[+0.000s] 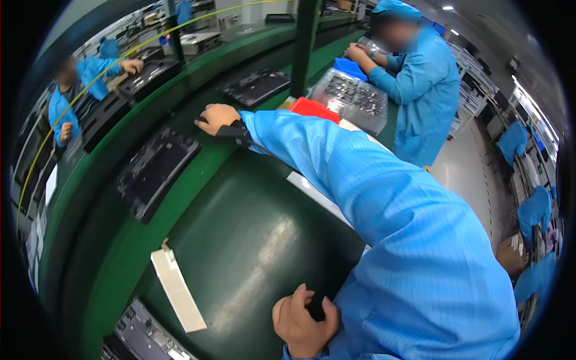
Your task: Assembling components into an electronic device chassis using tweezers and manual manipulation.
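Note:
My right arm, in a blue sleeve, stretches far forward and left across the bench. My right hand, with a black wrist strap, hovers palm down over the conveyor. Its fingers are bent and somewhat apart, and I see nothing held. On one side of it lies a black laptop chassis, on the other a second dark chassis. Close to me at the bottom, my left hand is curled, with something small and dark between fingers and thumb. A pale flat strip rests on the green bench mat.
A partly cut-off laptop chassis lies at the lower left. Beyond my sleeve are a red bin, a clear tray of small parts and a blue bin. A green post rises beside the conveyor. Co-workers in blue work nearby.

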The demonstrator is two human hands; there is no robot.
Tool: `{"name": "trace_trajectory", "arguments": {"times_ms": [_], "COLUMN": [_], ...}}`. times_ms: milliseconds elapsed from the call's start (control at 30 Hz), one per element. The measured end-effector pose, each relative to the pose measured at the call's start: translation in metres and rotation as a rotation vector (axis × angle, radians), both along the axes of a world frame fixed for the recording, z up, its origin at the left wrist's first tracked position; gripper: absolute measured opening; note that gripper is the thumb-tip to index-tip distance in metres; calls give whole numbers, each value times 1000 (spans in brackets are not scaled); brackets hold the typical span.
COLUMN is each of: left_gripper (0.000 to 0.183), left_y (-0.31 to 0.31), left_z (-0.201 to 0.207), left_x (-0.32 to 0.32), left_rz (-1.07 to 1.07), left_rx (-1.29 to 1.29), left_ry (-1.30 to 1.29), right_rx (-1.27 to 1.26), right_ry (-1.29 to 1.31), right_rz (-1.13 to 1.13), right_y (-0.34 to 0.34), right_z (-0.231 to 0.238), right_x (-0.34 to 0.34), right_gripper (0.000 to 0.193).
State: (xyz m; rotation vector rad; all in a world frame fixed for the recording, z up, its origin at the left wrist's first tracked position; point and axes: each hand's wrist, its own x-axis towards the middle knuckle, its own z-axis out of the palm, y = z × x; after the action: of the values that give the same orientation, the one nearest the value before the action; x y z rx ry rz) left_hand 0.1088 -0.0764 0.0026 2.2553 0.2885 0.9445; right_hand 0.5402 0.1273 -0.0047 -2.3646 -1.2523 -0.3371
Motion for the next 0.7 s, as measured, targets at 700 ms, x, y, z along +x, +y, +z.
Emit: {"name": "trace_trajectory", "arguments": {"times_ms": [700], "left_gripper": [45], "left_y": [68], "left_z": [25], "left_x": [11], "left_rz": [421], "left_rx": [-742], "left_ry": [250], "right_rx": [-460], "right_ry": [230], "right_rz": [-653], "right_y": [-64], "right_z": [14], "right_x": [235], "right_gripper": [37]}}
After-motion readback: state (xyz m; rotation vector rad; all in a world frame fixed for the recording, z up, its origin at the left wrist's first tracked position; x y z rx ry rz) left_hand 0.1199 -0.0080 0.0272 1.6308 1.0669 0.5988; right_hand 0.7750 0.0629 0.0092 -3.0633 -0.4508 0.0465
